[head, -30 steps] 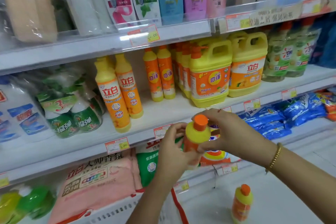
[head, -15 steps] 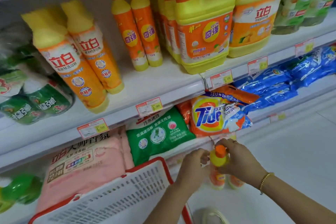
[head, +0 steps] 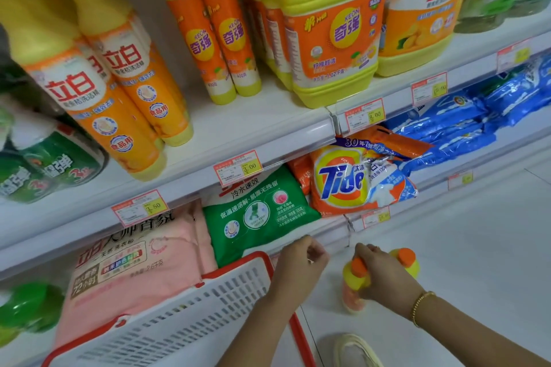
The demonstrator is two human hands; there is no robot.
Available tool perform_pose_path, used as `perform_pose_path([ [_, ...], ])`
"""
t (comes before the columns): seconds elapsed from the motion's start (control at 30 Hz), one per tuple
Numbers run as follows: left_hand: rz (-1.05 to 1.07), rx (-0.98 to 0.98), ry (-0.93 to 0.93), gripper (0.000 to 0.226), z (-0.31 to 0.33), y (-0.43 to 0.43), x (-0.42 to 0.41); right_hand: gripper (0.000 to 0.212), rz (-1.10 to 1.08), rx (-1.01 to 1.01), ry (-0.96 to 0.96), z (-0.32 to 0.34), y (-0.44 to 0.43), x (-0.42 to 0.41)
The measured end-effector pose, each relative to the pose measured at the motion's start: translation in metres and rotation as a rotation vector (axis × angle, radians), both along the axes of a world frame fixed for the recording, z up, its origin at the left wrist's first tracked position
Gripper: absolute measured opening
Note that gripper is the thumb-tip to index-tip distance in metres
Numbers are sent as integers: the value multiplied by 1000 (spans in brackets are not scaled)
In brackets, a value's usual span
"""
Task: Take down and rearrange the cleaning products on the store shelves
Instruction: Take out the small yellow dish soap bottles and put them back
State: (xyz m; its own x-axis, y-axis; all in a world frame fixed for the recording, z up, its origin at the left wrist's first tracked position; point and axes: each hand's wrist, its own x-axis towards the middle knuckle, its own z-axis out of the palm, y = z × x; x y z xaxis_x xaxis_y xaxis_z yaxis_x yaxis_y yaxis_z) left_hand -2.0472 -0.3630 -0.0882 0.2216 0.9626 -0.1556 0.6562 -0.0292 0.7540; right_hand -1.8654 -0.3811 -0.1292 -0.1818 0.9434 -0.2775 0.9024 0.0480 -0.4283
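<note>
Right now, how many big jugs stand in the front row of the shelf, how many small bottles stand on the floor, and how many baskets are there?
Jugs: 2
Bottles on the floor: 2
Basket: 1
Total: 5

Right hand (head: pixel 387 277) grips orange-capped bottle (head: pixel 351 296); left hand (head: pixel 301 259) loosely curled.

Bottles (head: pixel 353 298) on floor (head: pixel 465 250), right of basket (head: pixel 263 260)

Bright, even light — soft motion blur, edges bowed by wide-angle lens.
</note>
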Motion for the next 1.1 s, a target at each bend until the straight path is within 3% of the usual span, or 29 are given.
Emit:
perform_pose_path([
  [0.1,37,58,-37,21,22,2,-7,47,46,-46,-65,6,-3,-2],
  [0.2,66,110,-61,10,55,4,-15,35,114,-73,-144,21,0,-7],
  [0.3,123,242,-105,9,94,11,-27,37,185,-70,-189,62,13,-18],
  [0.37,182,365,-171,15,123,21,-36,25,169,126,-39,109,29,-30],
  [0.43,266,482,-280,16,151,39,-45,10,74,475,182,159,50,-43],
  [0.5,341,567,-337,15,176,63,-54,8,4,757,344,198,77,-54],
  [0.57,407,618,-329,19,196,93,-61,15,-11,852,336,221,106,-64],
  [0.67,492,590,-282,40,214,139,-69,21,-27,779,181,216,145,-76],
  [0.77,566,501,-207,56,220,179,-75,26,-20,915,65,194,158,-87],
  [0.87,533,463,-163,60,225,208,-73,34,-45,1002,49,182,160,-90],
  [0.97,572,469,-226,85,221,243,-77,35,-68,1015,63,181,158,-90],
  [1.1,577,400,-276,64,221,252,-78,36,-44,999,85,182,159,-89],
])
